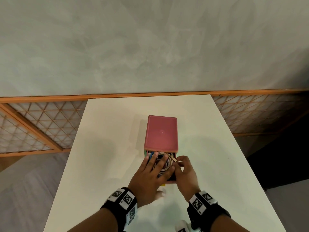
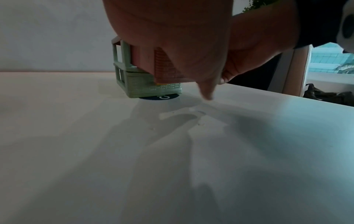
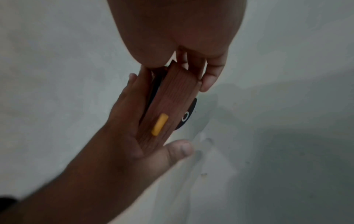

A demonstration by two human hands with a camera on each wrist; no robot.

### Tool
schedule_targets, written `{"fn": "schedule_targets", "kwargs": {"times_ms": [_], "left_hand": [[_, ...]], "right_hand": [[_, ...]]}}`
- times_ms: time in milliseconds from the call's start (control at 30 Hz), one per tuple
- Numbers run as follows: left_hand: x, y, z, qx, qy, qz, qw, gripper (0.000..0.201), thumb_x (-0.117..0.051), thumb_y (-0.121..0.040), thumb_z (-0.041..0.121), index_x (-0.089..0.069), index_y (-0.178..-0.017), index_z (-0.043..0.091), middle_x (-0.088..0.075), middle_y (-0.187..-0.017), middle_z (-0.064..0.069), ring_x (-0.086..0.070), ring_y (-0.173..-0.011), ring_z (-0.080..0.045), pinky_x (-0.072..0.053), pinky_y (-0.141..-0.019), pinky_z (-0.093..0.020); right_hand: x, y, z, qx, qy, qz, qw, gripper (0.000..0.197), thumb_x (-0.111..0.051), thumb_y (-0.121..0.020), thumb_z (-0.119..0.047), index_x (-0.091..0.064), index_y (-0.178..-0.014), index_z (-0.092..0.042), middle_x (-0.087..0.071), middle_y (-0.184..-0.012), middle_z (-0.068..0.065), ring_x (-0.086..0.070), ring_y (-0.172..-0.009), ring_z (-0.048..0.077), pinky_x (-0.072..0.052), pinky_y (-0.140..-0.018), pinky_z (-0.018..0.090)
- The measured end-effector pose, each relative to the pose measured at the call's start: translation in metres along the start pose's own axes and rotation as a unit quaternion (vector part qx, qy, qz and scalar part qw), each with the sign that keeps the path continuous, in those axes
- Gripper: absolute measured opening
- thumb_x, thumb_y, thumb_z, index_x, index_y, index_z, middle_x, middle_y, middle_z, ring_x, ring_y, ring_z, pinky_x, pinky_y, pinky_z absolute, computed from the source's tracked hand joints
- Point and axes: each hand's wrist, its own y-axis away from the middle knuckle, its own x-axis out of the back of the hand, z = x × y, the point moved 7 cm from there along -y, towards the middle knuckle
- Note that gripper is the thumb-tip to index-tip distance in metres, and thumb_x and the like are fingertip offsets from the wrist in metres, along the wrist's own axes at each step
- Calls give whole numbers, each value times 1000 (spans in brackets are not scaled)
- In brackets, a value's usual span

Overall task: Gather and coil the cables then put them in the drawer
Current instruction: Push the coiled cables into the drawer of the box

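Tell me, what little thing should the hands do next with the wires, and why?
Probably tuck the loose cable end down. The left hand presses flat on the coiled cables in the open drawer, while the right hand pinches a plug end at the drawer's rim; it likely needs to go inside before the drawer can close.

A white table [image 1: 103, 148] carries a small drawer cabinet [image 1: 161, 131] with a pink top, standing near the table's middle. A dark round sticker [image 2: 162, 97] lies flat under the cabinet's front edge.

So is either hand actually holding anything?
The right hand pinches the cable's plug; the left hand presses flat on the cables.
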Motion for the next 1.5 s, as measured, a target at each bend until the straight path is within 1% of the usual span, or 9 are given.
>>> {"fn": "schedule_targets", "kwargs": {"times_ms": [100,233,433,533,600,733,867,1033,1500], "left_hand": [[1,-3,-3,-11,-26,8,1000,87,-60,-78,25,-22,-156,23,-29,-162,-12,-29,-145,-44,-32,-114,-55],[-1,-7,-3,-45,-35,9,998,70,-41,-85,20,-25,-154,17,-31,-161,-12,-32,-144,-43,-37,-111,-57],[0,-8,-7,-64,-28,-2,998,65,-37,-89,21,-30,-152,13,-35,-159,-11,-32,-145,-40,-34,-113,-56],[-1,-8,-7,-82,-28,-14,996,66,-39,-89,20,-25,-153,13,-31,-160,-14,-27,-147,-41,-27,-116,-58],[0,-10,-7,-90,-27,-22,995,68,-44,-88,20,-24,-153,13,-29,-160,-15,-25,-147,-42,-24,-116,-59],[4,-12,-9,-87,-27,-25,996,67,-50,-87,20,-29,-150,14,-33,-158,-13,-28,-145,-40,-24,-117,-57],[8,-13,-9,-83,-18,-13,996,67,-56,-86,21,-34,-149,16,-39,-154,-10,-36,-139,-40,-29,-114,-56],[8,-14,-6,-72,-18,-1,997,65,-48,-90,21,-28,-152,22,-45,-150,-6,-38,-137,-41,-29,-110,-62],[2,-18,-9,-184,-60,-9,981,58,-41,-91,14,-34,-149,6,-40,-155,-18,-36,-143,-39,-31,-114,-55]], "right_hand": [[4,-1,-6,80,184,-17,979,24,-45,-97,-24,-58,-116,-32,-59,-123,-3,-65,-100,18,-54,-79,32],[6,1,-5,160,405,-61,898,41,-39,-98,-34,-46,-139,-40,-43,-148,-7,-60,-115,24,-57,-81,40],[9,-2,-31,224,509,-46,830,34,-43,-81,-38,-68,-104,-36,-64,-119,-3,-67,-93,25,-58,-63,41],[19,-12,-55,251,450,-4,857,27,-47,-80,-34,-70,-93,-33,-65,-107,-7,-66,-94,23,-52,-73,40],[18,-25,-77,265,394,-2,880,34,-43,-85,-37,-63,-111,-29,-61,-120,-3,-61,-109,25,-51,-86,43],[-20,-78,-96,185,452,-141,861,58,-41,-94,-48,-25,-148,-32,-5,-163,6,-3,-150,32,-25,-114,58],[-31,-119,-58,115,498,-218,832,70,-27,-92,-63,-3,-152,-36,23,-160,15,6,-148,42,-18,-117,59],[-27,-116,-53,159,471,-258,828,65,-29,-100,-52,-3,-155,-31,31,-157,19,-3,-149,41,-17,-121,45],[-27,-116,-49,170,508,-248,807,57,-20,-96,-61,0,-148,-50,29,-160,3,12,-150,31,-2,-116,63]]}}
